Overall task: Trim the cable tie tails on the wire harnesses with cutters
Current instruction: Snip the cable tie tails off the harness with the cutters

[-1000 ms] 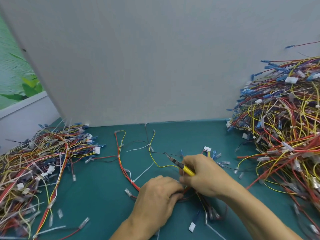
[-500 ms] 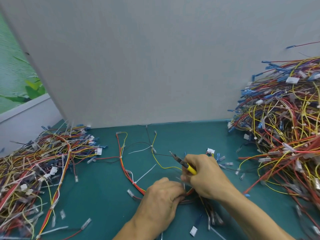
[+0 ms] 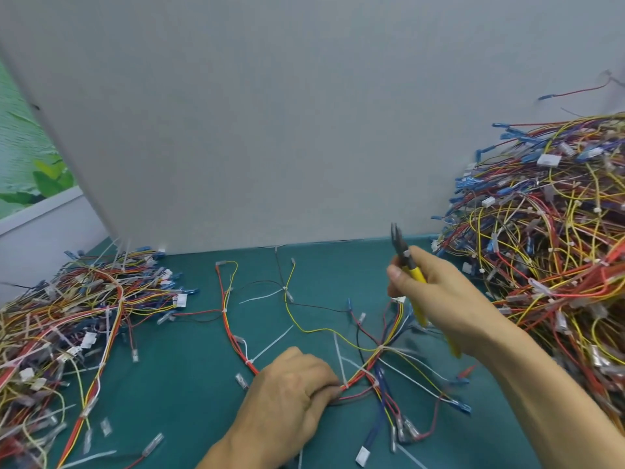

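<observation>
head view: green counter [image 3: 189, 384], with a grey panel [image 3: 304, 113] standing along its far edge. right hand [image 3: 439, 299] is raised above the counter, right of centre; grip closed round the yellow handles of the cutters [image 3: 411, 269]. dark jaws point up and away toward the panel, tips look slightly parted, touching no wire. left hand [image 3: 291, 397] is low at near centre, knuckles up, grip curled on the red-yellow trunk of a wire harness [image 3: 378, 350], holding it on the counter. harness lies spread across the middle of the counter, branches fanning right and near, ending in blue and clear terminals. white cable tie tail [image 3: 340, 360] sticks up from the trunk just beside the left fingertips; more untrimmed white tails show farther left along the same trunk. left pile [image 3: 67, 316] of harnesses sits at the left edge. right pile [image 3: 558, 248], taller, is heaped at the right, just beyond the right forearm.
</observation>
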Demonstrator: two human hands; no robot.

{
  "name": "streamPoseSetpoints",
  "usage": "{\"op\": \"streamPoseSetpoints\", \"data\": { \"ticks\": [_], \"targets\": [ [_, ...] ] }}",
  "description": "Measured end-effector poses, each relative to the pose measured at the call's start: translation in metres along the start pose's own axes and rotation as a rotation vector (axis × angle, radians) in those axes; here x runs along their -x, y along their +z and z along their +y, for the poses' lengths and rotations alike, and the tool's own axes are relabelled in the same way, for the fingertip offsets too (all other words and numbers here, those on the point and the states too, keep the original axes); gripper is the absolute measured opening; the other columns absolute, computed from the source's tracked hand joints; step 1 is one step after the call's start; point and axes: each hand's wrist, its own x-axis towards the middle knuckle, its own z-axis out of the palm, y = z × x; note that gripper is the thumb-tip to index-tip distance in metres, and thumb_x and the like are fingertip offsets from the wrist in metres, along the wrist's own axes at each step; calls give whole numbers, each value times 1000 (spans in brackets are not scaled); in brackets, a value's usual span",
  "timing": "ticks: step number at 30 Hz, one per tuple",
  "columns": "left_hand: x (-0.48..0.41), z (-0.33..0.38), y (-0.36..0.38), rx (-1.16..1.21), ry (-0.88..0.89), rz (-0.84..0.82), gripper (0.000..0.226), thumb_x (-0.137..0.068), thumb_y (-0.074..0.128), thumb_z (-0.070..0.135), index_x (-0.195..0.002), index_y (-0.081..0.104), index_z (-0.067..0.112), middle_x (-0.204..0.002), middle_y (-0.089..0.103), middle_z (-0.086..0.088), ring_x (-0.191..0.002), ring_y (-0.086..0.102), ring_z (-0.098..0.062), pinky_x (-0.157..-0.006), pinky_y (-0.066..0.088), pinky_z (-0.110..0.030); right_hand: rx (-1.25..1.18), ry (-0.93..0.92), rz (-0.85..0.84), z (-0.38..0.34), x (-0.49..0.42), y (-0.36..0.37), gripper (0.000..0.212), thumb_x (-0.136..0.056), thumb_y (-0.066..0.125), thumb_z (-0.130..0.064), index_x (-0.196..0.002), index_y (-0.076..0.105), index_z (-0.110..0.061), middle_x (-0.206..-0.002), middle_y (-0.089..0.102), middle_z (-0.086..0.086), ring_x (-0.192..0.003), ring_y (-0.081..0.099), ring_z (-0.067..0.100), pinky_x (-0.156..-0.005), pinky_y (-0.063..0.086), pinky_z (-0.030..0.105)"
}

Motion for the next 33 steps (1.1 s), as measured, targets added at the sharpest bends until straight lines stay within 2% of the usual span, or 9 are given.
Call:
{"op": "streamPoseSetpoints", "data": {
  "ticks": [4,7,11,16,20,23,26,29,33],
  "targets": [
    [-4,2,-15,-21,-125,119,6,-81,66,26,-78,65,21,-81,62,16,-82,54,-9,-77,42,-23,118,43,85,4,-1,-8,19,-92,58,-35,-83,56,-18,-73,59,5,-72,56,23,-63,38,30],
    [-14,2,-20,33,-218,162,7,-85,65,12,-87,66,19,-85,61,20,-83,51,7,-80,36,-8,432,162,-46,9,-1,-10,19,-83,65,-33,-92,52,-23,-79,58,-3,-72,56,17,-58,38,26],
    [-31,5,-21,179,-336,96,18,-90,60,8,-99,66,21,-92,63,20,-89,55,10,-78,36,-1,475,266,-185,12,2,-11,29,-75,64,-27,-95,44,-22,-75,53,1,-62,49,15,-53,36,30],
    [-40,22,-20,102,-145,110,23,-75,64,9,-82,52,27,-85,48,17,-84,46,1,-75,34,-9,618,194,-357,11,1,-15,24,-72,67,-21,-93,57,-24,-82,63,2,-68,59,17,-58,44,30],
    [-39,25,-6,-47,-17,-111,30,-81,67,34,-109,55,32,-102,51,19,-99,42,-4,-90,33,-24,713,149,-525,14,2,-9,20,-70,73,-23,-85,59,-23,-80,65,0,-67,57,15,-57,45,29],
    [-46,20,4,-193,-4,-206,29,-90,59,37,-119,58,34,-111,59,13,-106,46,-11,-96,30,-26,741,129,-541,17,4,0,27,-72,77,-36,-82,57,-20,-75,59,-4,-67,54,14,-48,42,24],
    [-51,21,11,115,-68,-65,30,-87,66,27,-116,63,23,-106,65,7,-96,57,-10,-91,41,-22,697,130,-504,19,2,2,32,-77,72,-47,-80,59,-18,-72,61,-3,-64,54,11,-59,42,28],
    [-51,22,15,388,-219,-7,21,-86,67,29,-106,67,21,-96,68,7,-81,64,-5,-80,50,-23,624,174,-523,18,3,0,39,-79,68,-57,-73,58,-20,-59,63,-5,-51,55,4,-54,41,22],
    [-50,20,13,529,-361,6,24,-88,54,43,-88,67,23,-81,70,3,-78,65,-10,-77,51,-31,581,249,-553,19,3,0,27,-87,63,-45,-85,64,-18,-60,64,-6,-53,58,5,-56,46,22]
  ]
}}
